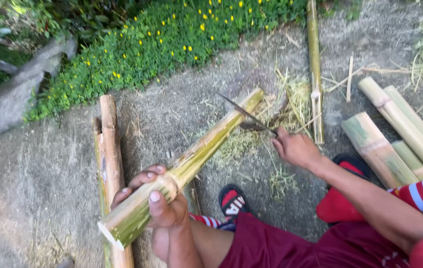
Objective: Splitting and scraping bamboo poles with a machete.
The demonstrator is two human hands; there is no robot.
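While left hand (159, 203) grips bamboo pole (191, 161), right hand (296, 148) knife (246, 116)

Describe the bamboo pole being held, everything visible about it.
The bamboo pole is a thick round culm, green streaked with yellow, with a raised node ring near the held end. It lies slanted, its pale cut end toward the camera at lower left and its far end near a pile of shavings on the concrete ground. The left hand wraps around it at the node. The right hand holds a knife whose blade rests against its upper part.
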